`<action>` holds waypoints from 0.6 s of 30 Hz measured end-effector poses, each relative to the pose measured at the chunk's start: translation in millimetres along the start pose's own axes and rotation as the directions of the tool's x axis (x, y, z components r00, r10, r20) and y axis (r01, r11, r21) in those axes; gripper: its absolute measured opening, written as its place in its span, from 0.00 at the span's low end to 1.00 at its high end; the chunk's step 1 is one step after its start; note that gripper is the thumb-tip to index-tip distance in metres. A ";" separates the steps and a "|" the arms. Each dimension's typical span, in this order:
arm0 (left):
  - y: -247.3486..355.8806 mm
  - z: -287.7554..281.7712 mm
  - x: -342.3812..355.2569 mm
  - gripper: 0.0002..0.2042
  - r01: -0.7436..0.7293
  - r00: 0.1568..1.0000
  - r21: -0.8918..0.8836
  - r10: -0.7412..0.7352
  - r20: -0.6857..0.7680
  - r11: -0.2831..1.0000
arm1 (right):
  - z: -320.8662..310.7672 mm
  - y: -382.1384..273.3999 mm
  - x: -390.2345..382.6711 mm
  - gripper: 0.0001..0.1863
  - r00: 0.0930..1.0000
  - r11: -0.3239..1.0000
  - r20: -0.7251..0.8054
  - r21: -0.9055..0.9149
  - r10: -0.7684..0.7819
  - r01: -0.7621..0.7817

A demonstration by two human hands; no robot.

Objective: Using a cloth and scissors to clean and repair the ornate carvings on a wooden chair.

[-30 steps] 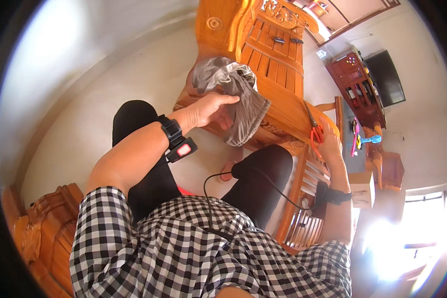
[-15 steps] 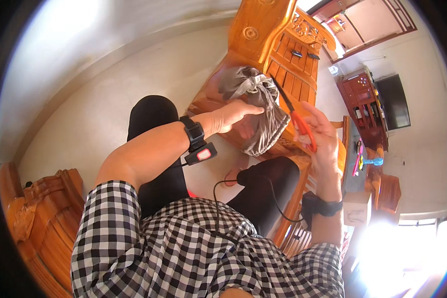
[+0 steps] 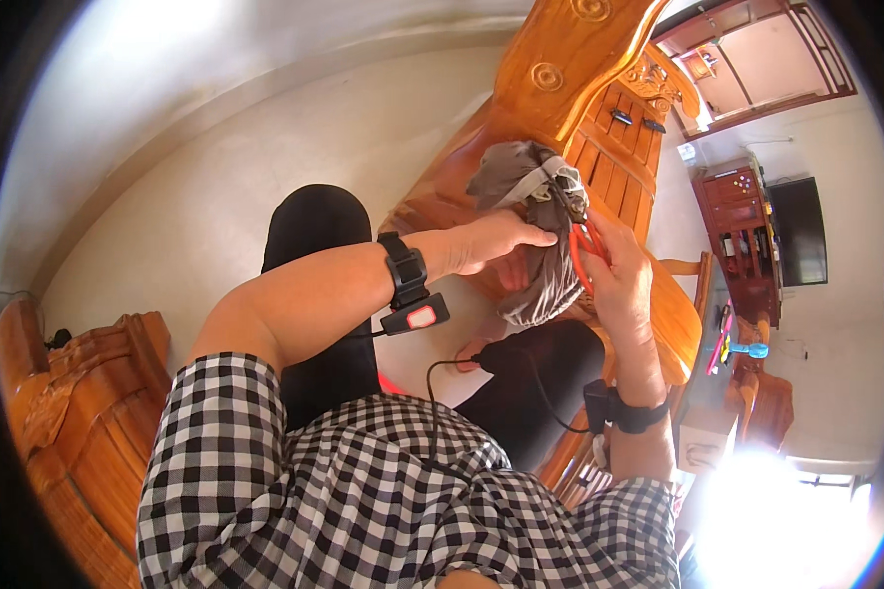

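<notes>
My left hand [image 3: 496, 240] is closed on a grey cloth [image 3: 506, 182], its thumb lying along the near side. The cloth looks bunched, with a pale band around its upper part and a gathered lower edge. In my right hand [image 3: 624, 275] is a pair of scissors with red-orange handles [image 3: 587, 253], fingers in the loops. Their dark blades reach up and left against the banded part of the cloth. Whether the blades have cut anything cannot be made out. Part of the left fingers is hidden behind the cloth.
Beyond the cloth stands a carved wooden bench [image 3: 599, 147] with small dark objects on its seat. Another carved wooden seat [image 3: 88, 412] is at left. To the right, a table holds pink and blue items [image 3: 746, 348]. A black cable [image 3: 432, 393] hangs between my wrists.
My right hand has brought the scissors left, from beside the cloth onto its banded part. My left hand and the cloth have shifted slightly right in the view.
</notes>
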State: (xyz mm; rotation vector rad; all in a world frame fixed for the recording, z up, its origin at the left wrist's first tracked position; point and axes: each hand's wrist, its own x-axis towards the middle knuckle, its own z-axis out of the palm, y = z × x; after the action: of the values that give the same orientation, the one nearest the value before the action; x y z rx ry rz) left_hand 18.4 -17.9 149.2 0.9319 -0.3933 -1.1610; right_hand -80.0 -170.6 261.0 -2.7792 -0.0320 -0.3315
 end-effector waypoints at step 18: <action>-14.1 5.8 10.4 0.20 -0.040 0.999 -0.055 0.038 -0.037 0.998 | -0.7 27.2 32.0 0.21 0.937 0.945 0.223 0.127 0.268 -0.301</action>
State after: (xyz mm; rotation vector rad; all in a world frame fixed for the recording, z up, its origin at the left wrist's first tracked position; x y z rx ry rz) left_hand 9.8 -31.1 139.5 0.8916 -0.3477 -1.1128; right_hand -47.3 -197.0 260.1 -2.5981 0.2818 0.0289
